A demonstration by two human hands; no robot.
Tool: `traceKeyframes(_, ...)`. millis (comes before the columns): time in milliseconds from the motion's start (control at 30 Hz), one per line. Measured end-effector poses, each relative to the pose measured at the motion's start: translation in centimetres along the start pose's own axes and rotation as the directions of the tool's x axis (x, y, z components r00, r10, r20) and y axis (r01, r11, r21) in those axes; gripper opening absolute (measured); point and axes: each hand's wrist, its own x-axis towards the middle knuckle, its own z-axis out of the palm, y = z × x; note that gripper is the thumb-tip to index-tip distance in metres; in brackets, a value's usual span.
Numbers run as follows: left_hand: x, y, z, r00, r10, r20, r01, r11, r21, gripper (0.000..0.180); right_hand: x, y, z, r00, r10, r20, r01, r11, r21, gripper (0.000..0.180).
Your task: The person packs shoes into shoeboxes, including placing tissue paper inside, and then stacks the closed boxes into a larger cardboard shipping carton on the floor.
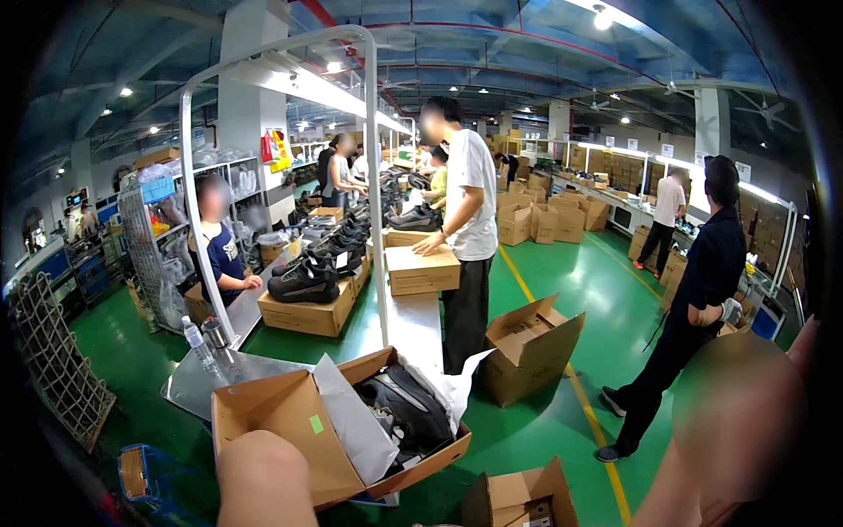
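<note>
An open brown shoebox (430, 464) sits at the near end of the metal workbench (421, 325), its lid (255, 408) folded back to the left with a small green sticker inside. Dark grey and black sneakers (399, 404) lie in it, with white tissue paper (347, 417) turned outward on both sides. My left hand (265, 479) is low in front of the lid; its fingers are hidden, and I cannot make out whether it touches the cardboard. My right hand (738, 413) is a large blur at the right, close up, its fingers not distinguishable.
A water bottle (198, 342) and a metal cup (213, 332) stand at the bench's left. Black shoes (303, 279) on boxes line the bench. Open cartons (531, 347) stand on the green floor (562, 430). A person in white (471, 189) touches a closed box (423, 268); another in dark clothes (702, 263) stands right.
</note>
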Motion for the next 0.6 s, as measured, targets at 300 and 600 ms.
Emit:
traceKeyframes(300,-2.6,-2.2,0.8,0.994,-0.035,-0.106,0.026,0.996,-0.087,0.035,-1.1,1.4,1.3,0.995,0.094,0.043,-0.093,0.995,-0.026,0.024)
traceKeyframes(600,-5.7,-4.8,0.7,0.984,-0.105,-0.141,0.053,0.940,-0.336,0.032,-2.1,1.6,0.8,0.989,0.137,0.056,-0.133,0.989,-0.071,0.024)
